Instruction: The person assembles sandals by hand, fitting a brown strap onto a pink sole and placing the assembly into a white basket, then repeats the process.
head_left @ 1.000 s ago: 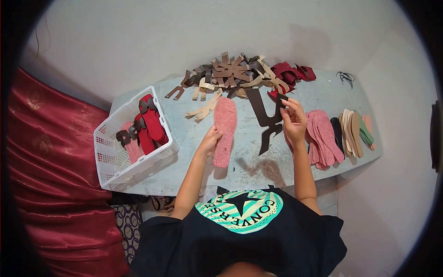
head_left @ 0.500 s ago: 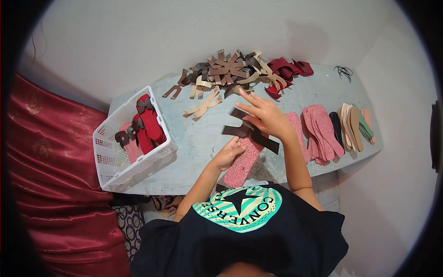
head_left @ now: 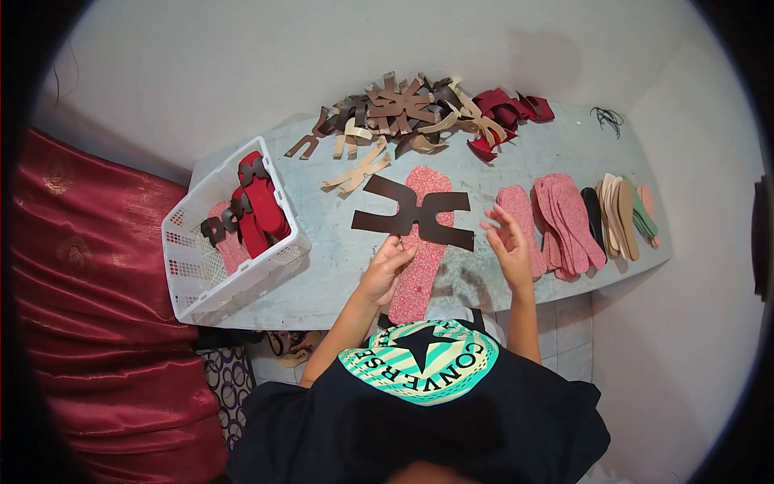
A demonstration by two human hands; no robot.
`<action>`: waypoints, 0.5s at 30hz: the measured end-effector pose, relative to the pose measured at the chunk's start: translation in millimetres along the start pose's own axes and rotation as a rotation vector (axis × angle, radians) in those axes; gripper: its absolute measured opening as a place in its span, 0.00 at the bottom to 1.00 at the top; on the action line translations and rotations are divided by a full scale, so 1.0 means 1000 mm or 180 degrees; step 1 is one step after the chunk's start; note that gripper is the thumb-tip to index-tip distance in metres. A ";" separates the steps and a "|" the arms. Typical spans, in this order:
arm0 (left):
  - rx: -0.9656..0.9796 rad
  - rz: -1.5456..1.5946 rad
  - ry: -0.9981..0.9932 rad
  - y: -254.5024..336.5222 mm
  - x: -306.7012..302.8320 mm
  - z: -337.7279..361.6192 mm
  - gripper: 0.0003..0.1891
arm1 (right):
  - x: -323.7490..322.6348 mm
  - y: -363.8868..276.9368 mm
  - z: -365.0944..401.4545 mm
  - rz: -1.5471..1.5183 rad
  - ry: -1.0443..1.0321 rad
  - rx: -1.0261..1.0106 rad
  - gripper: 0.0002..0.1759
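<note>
My left hand [head_left: 387, 273] is closed on the edge of a pink patterned sandal sole [head_left: 415, 282], thumb on top. Across the middle of that sole lies a dark brown X-shaped strap piece [head_left: 414, 213], its arms sticking out past both sides. My right hand [head_left: 510, 246] hovers to the right of the strap's arm ends, fingers apart and holding nothing. Just beyond it on the table [head_left: 322, 234] are stacked pink soles [head_left: 564, 222].
A white plastic basket [head_left: 294, 242] at the left holds red soles [head_left: 262, 218] and dark straps. Brown and beige strap pieces [head_left: 399, 105] are heaped at the back, beside dark red ones [head_left: 504, 109]. Black, beige and green soles [head_left: 625, 218] line the right end, below black cords [head_left: 606, 121].
My right hand has let go of the strap and moved right and down. The strap now lies spread across the sole, which shows more fully. My left hand keeps its hold.
</note>
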State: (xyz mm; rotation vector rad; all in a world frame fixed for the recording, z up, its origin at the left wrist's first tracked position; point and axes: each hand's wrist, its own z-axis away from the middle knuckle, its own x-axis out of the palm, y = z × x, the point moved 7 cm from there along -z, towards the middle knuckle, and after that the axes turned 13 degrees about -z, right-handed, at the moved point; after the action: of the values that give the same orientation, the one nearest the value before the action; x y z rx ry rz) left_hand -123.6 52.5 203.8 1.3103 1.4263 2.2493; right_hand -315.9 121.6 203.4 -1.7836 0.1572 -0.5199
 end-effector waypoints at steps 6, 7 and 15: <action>-0.0076 0.0040 0.0018 -0.002 -0.001 0.003 0.25 | 0.014 0.020 0.019 -0.0399 0.0173 0.0497 0.23; -0.0090 0.0053 0.0057 -0.005 -0.005 0.003 0.25 | 0.014 0.018 0.019 -0.0415 0.0174 0.0511 0.23; -0.0051 0.0402 0.0111 -0.005 -0.010 0.011 0.26 | 0.022 0.024 0.016 -0.0541 0.0014 0.0680 0.10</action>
State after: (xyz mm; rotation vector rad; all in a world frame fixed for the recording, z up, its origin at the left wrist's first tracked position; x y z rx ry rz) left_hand -110.9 57.2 195.7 1.3999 1.3698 2.3690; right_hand -285.7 121.6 183.6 -1.5947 -0.0468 -0.6380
